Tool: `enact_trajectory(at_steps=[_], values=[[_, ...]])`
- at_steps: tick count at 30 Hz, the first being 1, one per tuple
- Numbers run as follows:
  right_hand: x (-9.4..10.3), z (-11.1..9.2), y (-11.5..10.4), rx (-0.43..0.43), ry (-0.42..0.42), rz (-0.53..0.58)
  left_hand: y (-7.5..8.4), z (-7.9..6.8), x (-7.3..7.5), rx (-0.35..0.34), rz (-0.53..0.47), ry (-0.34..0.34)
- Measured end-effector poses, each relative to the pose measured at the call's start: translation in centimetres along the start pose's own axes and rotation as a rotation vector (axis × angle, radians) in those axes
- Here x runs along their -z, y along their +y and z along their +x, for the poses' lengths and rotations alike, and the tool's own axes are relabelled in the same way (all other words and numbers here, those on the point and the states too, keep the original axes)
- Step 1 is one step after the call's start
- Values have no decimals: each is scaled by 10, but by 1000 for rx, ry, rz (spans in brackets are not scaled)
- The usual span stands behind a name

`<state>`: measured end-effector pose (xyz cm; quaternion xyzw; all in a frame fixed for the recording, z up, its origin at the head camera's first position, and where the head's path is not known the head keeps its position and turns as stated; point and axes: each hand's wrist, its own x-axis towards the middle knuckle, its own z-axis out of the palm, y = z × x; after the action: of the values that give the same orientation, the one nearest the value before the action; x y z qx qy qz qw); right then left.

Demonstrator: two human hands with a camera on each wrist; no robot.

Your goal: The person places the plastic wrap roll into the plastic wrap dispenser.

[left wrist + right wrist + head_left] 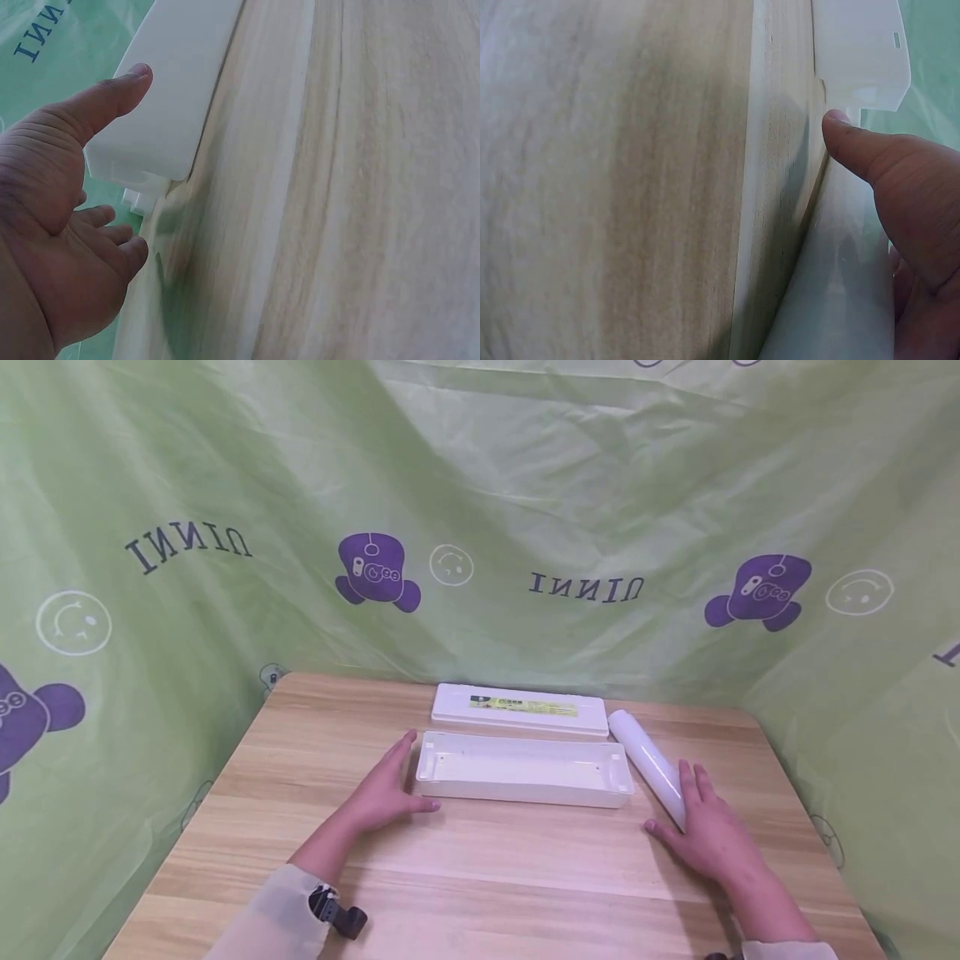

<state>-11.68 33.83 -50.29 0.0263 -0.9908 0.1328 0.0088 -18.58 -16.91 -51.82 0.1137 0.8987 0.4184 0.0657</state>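
A long white plastic box [525, 764], open at the top, lies across the table with its hollow inside showing. At its left end is my left hand [382, 793], fingers extended and thumb spread along the near side. The left wrist view shows a gap between that palm and the box [172, 90]. My right hand [708, 835] is at the near end of a glossy white roll of plastic wrap [648, 764], which slants beside the box's right end. Its fingers are straight and its thumb [855, 146] stands apart, with the roll's near end between them.
Behind the box lies a flat white lid [450, 703] with a yellow-green printed label [525, 705]. The wood-grain table [480, 877] ends at a green printed curtain [480, 460] on the back and both sides.
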Motion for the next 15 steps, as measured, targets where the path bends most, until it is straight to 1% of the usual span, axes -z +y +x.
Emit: enact_trajectory(at_steps=[7, 15], values=[[0, 1, -2, 6, -1, 10, 4, 5, -3, 9, -32, 9], [-1, 3, -2, 14, 8, 23, 8, 8, -5, 18, -29, 5]])
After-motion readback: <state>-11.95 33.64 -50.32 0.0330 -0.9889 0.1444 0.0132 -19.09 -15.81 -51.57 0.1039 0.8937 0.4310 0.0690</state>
